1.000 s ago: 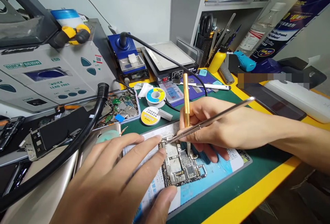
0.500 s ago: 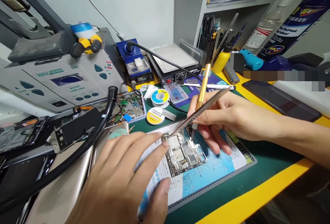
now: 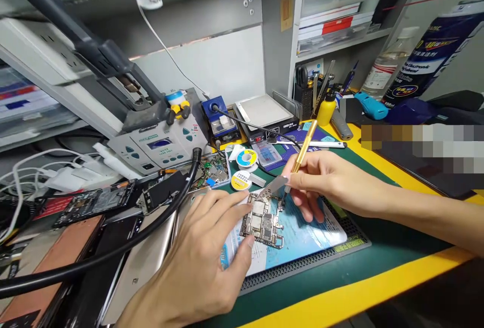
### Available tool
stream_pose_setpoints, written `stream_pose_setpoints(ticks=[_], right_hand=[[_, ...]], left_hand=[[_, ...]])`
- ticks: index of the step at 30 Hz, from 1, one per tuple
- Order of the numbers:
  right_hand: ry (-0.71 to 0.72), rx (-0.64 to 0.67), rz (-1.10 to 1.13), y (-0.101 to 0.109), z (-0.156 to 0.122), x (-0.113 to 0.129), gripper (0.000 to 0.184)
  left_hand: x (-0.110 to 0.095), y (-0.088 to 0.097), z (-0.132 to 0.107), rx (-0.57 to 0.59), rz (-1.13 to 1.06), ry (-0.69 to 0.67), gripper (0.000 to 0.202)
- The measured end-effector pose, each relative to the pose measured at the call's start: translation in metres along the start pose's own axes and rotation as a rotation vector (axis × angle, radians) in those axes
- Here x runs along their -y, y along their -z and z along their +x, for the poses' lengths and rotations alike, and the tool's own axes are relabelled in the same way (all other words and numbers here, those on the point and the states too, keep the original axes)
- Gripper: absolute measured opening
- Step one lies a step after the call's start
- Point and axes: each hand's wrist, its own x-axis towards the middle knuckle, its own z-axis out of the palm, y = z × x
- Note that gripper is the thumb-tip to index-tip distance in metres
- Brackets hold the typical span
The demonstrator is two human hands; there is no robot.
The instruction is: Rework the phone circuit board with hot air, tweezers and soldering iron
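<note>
A phone circuit board (image 3: 266, 222) with silver shields lies on a blue-and-white work pad (image 3: 306, 245). My left hand (image 3: 204, 247) rests over the pad's left part, with fingertips and thumb closed on the board's left edge. My right hand (image 3: 321, 179) grips a slim gold-handled pen-shaped tool (image 3: 304, 146), its tip down at the board's upper right. A flat grey metal piece (image 3: 273, 187), tapering toward the board's top edge, also sits at the right thumb. Whether it is one blade or tweezers I cannot tell.
A black hose (image 3: 151, 217) crosses the left side over several phones. Behind the pad stand a solder spool (image 3: 246, 158), a round tin (image 3: 241, 181) and a heating plate (image 3: 266, 111). A hot air station (image 3: 162, 141) is at back left; a white stick (image 3: 321, 143) lies behind my right hand.
The camera view has tilted up and drawn back. My left thumb has come in to the board's edge. The grey metal piece now looks shorter and turned; the gold-handled tool leans more to the right.
</note>
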Motion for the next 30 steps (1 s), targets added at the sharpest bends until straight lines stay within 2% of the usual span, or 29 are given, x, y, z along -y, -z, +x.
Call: stream_pose_setpoints(ticks=[3, 7, 13, 18, 25, 30], right_hand=[[0.024, 0.003, -0.013, 0.000, -0.002, -0.002, 0.048], [0.053, 0.000, -0.008, 0.000, -0.006, -0.005, 0.049], [0.072, 0.000, 0.011, 0.001, -0.010, -0.006, 0.048], [0.081, 0.001, 0.010, 0.001, -0.009, -0.008, 0.046], [0.083, 0.003, 0.014, 0.003, -0.008, -0.011, 0.045], [0.079, 0.014, 0.023, 0.004, -0.008, -0.013, 0.047]], left_hand=[[-0.004, 0.001, 0.007, -0.016, -0.019, 0.053, 0.026], [-0.010, 0.005, 0.025, -0.031, -0.070, 0.109, 0.026], [-0.016, 0.011, 0.051, 0.132, -0.166, 0.144, 0.019], [-0.016, 0.014, 0.059, 0.181, -0.186, 0.246, 0.028], [-0.016, 0.019, 0.061, 0.144, -0.229, 0.300, 0.032], [-0.001, 0.044, 0.063, 0.098, -0.110, 0.402, 0.035]])
